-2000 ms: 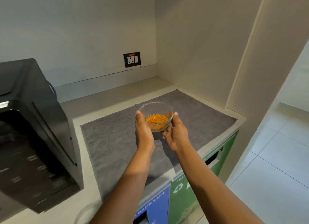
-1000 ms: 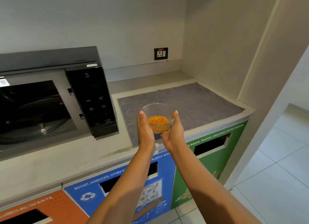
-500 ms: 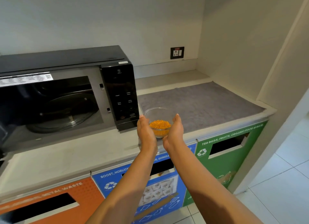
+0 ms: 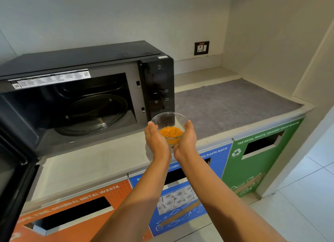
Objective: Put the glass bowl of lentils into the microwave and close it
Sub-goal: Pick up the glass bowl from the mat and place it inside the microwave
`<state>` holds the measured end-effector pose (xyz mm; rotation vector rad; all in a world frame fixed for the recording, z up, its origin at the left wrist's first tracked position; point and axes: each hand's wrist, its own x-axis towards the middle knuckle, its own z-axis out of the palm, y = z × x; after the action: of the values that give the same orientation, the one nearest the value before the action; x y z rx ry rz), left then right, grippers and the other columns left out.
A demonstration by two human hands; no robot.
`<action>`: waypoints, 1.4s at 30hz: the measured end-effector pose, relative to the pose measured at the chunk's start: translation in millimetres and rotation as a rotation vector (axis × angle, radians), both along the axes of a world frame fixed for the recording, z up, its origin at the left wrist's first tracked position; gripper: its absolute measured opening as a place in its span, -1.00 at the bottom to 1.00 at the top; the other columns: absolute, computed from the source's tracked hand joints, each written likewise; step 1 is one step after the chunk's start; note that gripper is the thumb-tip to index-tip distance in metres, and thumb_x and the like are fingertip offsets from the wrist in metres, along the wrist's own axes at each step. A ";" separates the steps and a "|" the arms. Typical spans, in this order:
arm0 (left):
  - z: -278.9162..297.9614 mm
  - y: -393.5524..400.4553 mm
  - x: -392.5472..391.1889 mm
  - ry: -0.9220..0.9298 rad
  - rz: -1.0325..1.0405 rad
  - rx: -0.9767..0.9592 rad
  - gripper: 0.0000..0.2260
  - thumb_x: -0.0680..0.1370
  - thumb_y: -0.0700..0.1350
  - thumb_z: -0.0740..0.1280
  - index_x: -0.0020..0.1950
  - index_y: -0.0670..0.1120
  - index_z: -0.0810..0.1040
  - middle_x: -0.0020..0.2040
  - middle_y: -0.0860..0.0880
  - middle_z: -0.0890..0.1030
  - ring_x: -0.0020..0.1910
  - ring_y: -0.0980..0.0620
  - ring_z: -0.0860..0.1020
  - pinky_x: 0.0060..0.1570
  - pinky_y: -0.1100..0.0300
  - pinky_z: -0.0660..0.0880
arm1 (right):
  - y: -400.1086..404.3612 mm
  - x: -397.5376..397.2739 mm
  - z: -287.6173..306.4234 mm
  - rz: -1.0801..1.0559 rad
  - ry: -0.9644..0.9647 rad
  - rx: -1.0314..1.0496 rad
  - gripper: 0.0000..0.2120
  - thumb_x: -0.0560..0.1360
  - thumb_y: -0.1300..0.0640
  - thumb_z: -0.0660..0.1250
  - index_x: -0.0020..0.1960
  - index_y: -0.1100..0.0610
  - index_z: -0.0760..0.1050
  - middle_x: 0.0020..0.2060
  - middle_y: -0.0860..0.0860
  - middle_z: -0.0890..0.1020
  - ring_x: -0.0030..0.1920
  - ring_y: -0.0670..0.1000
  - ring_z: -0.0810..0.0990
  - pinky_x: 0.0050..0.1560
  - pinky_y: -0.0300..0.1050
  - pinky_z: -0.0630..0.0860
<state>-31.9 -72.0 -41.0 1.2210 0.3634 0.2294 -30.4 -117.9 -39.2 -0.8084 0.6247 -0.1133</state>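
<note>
— Head view: where does the task stand?
— Both hands, left hand [image 4: 156, 140] and right hand [image 4: 186, 139], cup the glass bowl of lentils [image 4: 169, 127] from either side, carried in the air above the worktop [image 4: 101, 162] edge, just in front of the microwave [image 4: 86, 89] control panel. The door [image 4: 12, 178] stands open at far left, and the turntable [image 4: 94, 113] inside is bare.
— So what is left?
— Setting the bowl on the turntable, then swinging the door shut. Neither is done.
— And compared with a moment ago?
— The bowl has travelled left from over the grey mat [image 4: 231, 104] toward the microwave, whose cavity now shows almost fully.
</note>
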 end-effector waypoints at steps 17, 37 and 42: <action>4.8 116.8 7.6 -0.028 0.223 -0.014 -0.62 0.64 0.01 0.05 0.32 -0.17 0.43 0.25 -0.14 0.53 0.10 0.05 0.46 0.06 0.22 0.33 | 120.2 5.1 0.9 0.163 -0.023 -0.147 -0.53 0.54 -0.18 0.07 0.35 0.05 0.27 0.27 0.16 0.47 0.26 0.17 0.45 0.31 0.16 0.38; 11.9 191.5 117.3 -0.072 0.299 0.002 -0.59 0.65 0.07 -0.01 0.37 -0.14 0.32 0.10 -0.02 0.48 -0.03 0.14 0.48 -0.28 0.41 0.40 | 166.6 112.4 23.5 0.438 -0.179 -0.392 -0.55 0.58 -0.14 -0.02 0.31 0.11 0.32 0.12 0.10 0.55 0.05 0.02 0.52 -0.21 -0.21 0.41; 11.2 212.1 151.5 -0.069 0.307 -0.066 -0.51 0.63 0.14 0.01 0.41 -0.14 0.35 0.31 -0.11 0.49 0.23 -0.03 0.49 0.19 0.10 0.48 | 179.4 146.3 24.5 0.499 -0.162 -0.430 -0.55 0.58 -0.13 -0.02 0.33 0.10 0.32 0.15 0.10 0.54 -0.03 -0.04 0.48 -0.25 -0.23 0.35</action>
<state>119.6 140.1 -29.8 1.0860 0.4946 0.5183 115.9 61.4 -14.8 -1.3349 0.2305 0.1480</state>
